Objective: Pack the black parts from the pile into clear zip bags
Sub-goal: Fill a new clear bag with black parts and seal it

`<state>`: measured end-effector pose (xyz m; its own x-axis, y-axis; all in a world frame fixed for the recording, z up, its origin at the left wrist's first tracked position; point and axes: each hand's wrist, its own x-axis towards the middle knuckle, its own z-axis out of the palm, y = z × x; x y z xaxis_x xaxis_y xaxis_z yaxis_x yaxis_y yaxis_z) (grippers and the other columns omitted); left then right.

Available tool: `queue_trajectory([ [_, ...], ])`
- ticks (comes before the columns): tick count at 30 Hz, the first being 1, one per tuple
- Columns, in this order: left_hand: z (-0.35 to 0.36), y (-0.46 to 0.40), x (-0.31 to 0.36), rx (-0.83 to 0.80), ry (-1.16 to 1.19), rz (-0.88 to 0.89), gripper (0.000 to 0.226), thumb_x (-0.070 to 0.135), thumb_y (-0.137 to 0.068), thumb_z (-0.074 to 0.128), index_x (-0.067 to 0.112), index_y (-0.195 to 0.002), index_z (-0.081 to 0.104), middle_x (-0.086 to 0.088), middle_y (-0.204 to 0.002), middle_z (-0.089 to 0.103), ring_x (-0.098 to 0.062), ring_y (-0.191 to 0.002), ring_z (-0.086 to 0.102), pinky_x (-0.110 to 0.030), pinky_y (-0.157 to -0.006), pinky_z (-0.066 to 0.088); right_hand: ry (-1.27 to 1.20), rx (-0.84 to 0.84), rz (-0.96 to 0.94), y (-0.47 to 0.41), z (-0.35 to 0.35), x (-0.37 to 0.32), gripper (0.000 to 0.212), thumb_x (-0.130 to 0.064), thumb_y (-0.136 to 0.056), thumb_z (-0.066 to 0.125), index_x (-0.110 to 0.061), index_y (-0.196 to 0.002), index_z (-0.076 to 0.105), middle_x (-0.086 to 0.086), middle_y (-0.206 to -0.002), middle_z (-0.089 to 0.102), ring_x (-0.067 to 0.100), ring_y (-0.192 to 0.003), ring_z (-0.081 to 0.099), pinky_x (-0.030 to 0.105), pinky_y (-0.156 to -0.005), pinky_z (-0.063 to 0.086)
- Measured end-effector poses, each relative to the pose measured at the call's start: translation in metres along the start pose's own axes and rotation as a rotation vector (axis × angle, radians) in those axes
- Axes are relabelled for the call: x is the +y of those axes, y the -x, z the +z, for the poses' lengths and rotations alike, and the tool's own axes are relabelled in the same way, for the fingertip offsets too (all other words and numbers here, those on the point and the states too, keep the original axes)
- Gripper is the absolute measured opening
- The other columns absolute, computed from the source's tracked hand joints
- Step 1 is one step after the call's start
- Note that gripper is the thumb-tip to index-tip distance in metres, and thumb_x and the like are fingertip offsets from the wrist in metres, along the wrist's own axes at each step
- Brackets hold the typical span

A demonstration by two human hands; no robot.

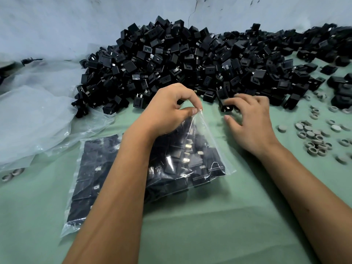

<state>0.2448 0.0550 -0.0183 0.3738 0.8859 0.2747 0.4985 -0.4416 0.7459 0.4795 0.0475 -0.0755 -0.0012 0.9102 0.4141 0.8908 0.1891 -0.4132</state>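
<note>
A big pile of black parts with metal prongs lies along the back of the green table. My left hand pinches the top edge of a clear zip bag and holds it up; the bag is partly filled with black parts. A second filled clear bag lies flat to its left, partly under my left forearm. At the pile's front edge my right hand has its fingers curled over a black part; the hand is blurred.
Crumpled clear plastic sheeting covers the table's left side. Several small grey rings are scattered at the right, and two more lie at the far left. A pale wall stands behind the pile.
</note>
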Motion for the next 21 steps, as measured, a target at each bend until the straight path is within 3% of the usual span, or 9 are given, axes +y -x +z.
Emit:
queue_trajectory([
  [2,0.000,0.000,0.000,-0.005,-0.001,0.000,0.016,0.009,-0.091,0.075,0.024,-0.092,0.077,0.001,-0.110,0.064,-0.015,-0.111,0.062,-0.046,-0.098,0.056,0.110,-0.139,0.134,-0.005,-0.002,0.008,0.055,-0.032,-0.100,0.061,-0.031,-0.153,0.045,0.007,-0.168,0.027,0.033,-0.151,0.019,0.050,-0.119,0.025],
  [4,0.000,0.001,0.000,-0.011,-0.008,-0.001,0.017,0.009,-0.092,0.075,0.027,-0.091,0.077,0.002,-0.109,0.064,-0.015,-0.111,0.062,-0.046,-0.097,0.056,0.127,-0.241,0.174,-0.006,0.000,0.010,0.062,-0.035,-0.104,0.055,-0.032,-0.161,0.031,0.008,-0.172,0.015,0.032,-0.157,0.009,0.056,-0.122,0.021],
  [6,0.000,0.001,-0.001,-0.018,-0.006,-0.008,0.017,0.010,-0.091,0.075,0.026,-0.091,0.077,0.003,-0.109,0.064,-0.016,-0.111,0.062,-0.046,-0.097,0.056,0.065,-0.220,0.150,-0.006,0.001,0.012,0.060,-0.033,-0.102,0.060,-0.028,-0.158,0.038,0.010,-0.165,0.031,0.033,-0.153,0.025,0.051,-0.122,0.026],
  [8,0.000,0.001,-0.001,-0.026,-0.008,-0.018,0.016,0.010,-0.091,0.076,0.026,-0.092,0.077,0.003,-0.109,0.063,-0.017,-0.111,0.061,-0.047,-0.096,0.056,-0.044,-0.116,0.137,-0.005,-0.003,0.009,0.048,-0.030,-0.094,0.073,-0.024,-0.140,0.059,0.009,-0.137,0.052,0.029,-0.130,0.049,0.040,-0.109,0.041],
  [10,-0.001,0.001,-0.001,-0.035,-0.030,-0.026,0.017,0.012,-0.090,0.077,0.029,-0.090,0.076,0.006,-0.110,0.063,-0.016,-0.112,0.060,-0.046,-0.097,0.054,-0.087,-0.059,0.130,-0.003,-0.007,0.007,0.032,-0.028,-0.087,0.082,-0.023,-0.117,0.070,0.003,-0.112,0.055,0.023,-0.104,0.056,0.031,-0.092,0.042],
  [12,-0.002,0.002,0.000,-0.063,-0.059,-0.039,0.019,0.013,-0.088,0.079,0.031,-0.090,0.076,0.008,-0.112,0.062,-0.014,-0.113,0.058,-0.045,-0.101,0.052,-0.095,-0.043,0.094,-0.002,-0.010,0.005,0.027,-0.025,-0.082,0.086,-0.022,-0.106,0.073,0.002,-0.104,0.059,0.020,-0.096,0.057,0.029,-0.087,0.043],
  [14,-0.004,0.002,0.001,-0.117,-0.073,-0.059,0.023,0.013,-0.089,0.077,0.035,-0.095,0.076,0.010,-0.117,0.059,-0.013,-0.117,0.056,-0.044,-0.105,0.049,-0.232,-0.047,0.038,0.000,-0.012,0.002,0.033,-0.019,-0.079,0.088,-0.020,-0.109,0.073,-0.001,-0.103,0.067,0.018,-0.096,0.064,0.029,-0.088,0.051],
  [18,-0.002,0.002,0.005,-0.204,-0.075,-0.070,0.037,0.011,-0.093,0.073,0.046,-0.103,0.074,0.012,-0.127,0.055,-0.010,-0.128,0.050,-0.043,-0.112,0.043,-0.726,-0.290,-0.065,0.006,-0.017,-0.010,0.057,0.002,-0.073,0.089,-0.016,-0.124,0.068,0.006,-0.108,0.073,0.018,-0.104,0.072,0.032,-0.102,0.055],
  [21,0.002,0.000,0.006,-0.216,-0.102,-0.062,0.030,0.016,-0.091,0.076,0.045,-0.100,0.076,0.009,-0.127,0.055,-0.015,-0.132,0.045,-0.030,-0.107,0.042,-0.766,-0.350,-0.138,0.008,-0.019,-0.015,0.059,0.005,-0.074,0.088,-0.017,-0.125,0.068,-0.001,-0.102,0.077,0.015,-0.102,0.072,0.032,-0.099,0.054],
])
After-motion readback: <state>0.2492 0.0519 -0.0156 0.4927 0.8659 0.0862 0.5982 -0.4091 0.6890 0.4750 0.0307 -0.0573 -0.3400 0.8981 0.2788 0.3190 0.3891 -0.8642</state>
